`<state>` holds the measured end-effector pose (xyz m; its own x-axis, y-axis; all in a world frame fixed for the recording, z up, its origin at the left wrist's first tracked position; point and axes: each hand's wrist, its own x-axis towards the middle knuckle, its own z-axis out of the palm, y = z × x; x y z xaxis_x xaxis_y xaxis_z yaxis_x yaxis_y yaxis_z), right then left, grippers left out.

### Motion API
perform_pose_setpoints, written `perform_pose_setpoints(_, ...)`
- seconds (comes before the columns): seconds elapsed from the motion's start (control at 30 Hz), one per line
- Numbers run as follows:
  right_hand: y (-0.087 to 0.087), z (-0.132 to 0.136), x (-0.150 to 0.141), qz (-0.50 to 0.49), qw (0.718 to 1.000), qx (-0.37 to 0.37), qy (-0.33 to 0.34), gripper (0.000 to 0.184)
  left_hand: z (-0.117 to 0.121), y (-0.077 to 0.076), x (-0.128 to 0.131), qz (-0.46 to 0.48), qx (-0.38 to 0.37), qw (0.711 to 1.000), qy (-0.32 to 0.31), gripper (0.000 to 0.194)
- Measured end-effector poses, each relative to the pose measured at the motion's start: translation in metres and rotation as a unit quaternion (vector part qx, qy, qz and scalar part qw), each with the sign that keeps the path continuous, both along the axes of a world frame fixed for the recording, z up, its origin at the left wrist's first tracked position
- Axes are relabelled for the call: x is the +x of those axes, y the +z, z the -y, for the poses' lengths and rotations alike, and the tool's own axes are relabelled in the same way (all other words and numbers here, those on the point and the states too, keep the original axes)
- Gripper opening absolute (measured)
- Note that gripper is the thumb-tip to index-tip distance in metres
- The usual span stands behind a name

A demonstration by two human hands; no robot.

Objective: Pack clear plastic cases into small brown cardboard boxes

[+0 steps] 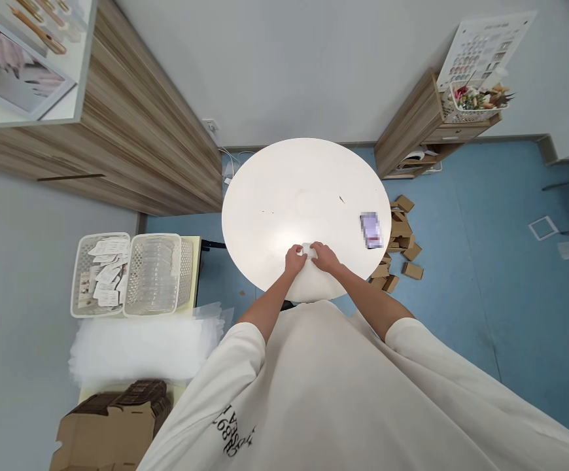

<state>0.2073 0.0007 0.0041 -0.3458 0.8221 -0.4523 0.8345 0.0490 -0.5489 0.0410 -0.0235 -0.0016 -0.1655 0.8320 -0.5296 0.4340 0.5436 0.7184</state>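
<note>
A small white piece [307, 249] lies between my two hands near the front edge of the round white table [304, 173]; its kind is too small and pale to make out. My left hand [295, 260] is closed on its left side, fingers bent inward. From the right, my right hand [324, 257] grips the same piece, with thumb and fingers curled. Off to the right on the tabletop lies a purple rectangular item [371, 230], blurred into blocks.
Two white baskets [101, 237] stand on a side table at left, beside clear plastic bags [142, 347] and flat cardboard boxes [108, 435]. Small brown boxes [400, 229] lie on the floor at right. Wooden cabinets [152, 124] flank the table's far side.
</note>
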Motion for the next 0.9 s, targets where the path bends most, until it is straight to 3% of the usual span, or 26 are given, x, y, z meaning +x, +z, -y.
perform_pose_setpoints(0.17,0.004,-0.009,0.005,-0.056,0.998,-0.028,-0.011,0.037,-0.003,0.008,-0.007,0.029,0.002,1.0,0.006,0.022)
perform_pose_setpoints(0.33,0.02,-0.017,0.008,-0.083,0.994,-0.061,-0.024,0.028,-0.003,0.01,-0.015,0.064,-0.009,0.998,0.026,0.025)
perform_pose_setpoints(0.63,0.048,-0.029,0.0,-0.011,0.991,-0.091,0.097,0.025,0.0,0.003,-0.017,0.078,-0.033,0.995,0.057,0.034)
perform_pose_setpoints(0.9,0.053,-0.036,-0.003,0.034,0.981,-0.109,0.159,0.021,0.003,0.006,-0.019,0.092,-0.027,0.994,0.06,0.033)
